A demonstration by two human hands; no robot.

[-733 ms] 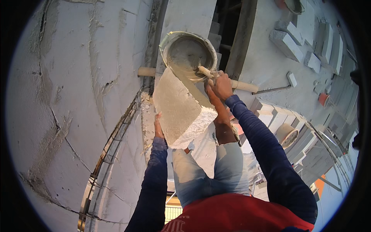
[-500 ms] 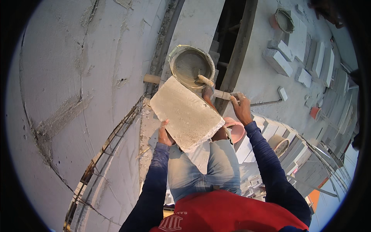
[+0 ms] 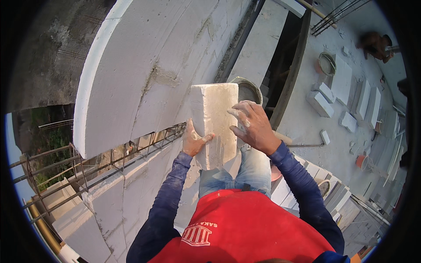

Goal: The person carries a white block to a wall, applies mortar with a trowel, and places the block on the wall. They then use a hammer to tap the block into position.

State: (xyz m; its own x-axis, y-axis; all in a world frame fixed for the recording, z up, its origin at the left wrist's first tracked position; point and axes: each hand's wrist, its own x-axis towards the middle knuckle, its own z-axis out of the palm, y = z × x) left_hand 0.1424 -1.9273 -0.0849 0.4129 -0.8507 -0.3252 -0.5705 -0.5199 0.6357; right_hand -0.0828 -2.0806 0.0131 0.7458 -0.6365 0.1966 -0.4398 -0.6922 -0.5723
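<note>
A pale, dusty block [image 3: 221,105] stands on end between my hands, in front of my jeans and partly hiding a mortar bucket [image 3: 251,93]. My left hand [image 3: 195,138] is closed round the block's left side, thumb across its face. My right hand [image 3: 252,125], smeared with white mortar, is open at the right side, its bent fingers spread over the block's face. The trowel seen earlier in the bucket is hidden.
A block wall [image 3: 140,70] rises on my left, beside rusty rebar [image 3: 66,175]. A dark gap [image 3: 285,52] runs right of the bucket. Loose blocks [image 3: 320,103] and buckets [image 3: 326,65] lie on the right-hand floor. Another person [image 3: 375,44] crouches at the upper right.
My right hand has left the trowel and come onto the block, which has turned from slanting to upright. The view has shifted, bringing rebar and greenery into sight at left.
</note>
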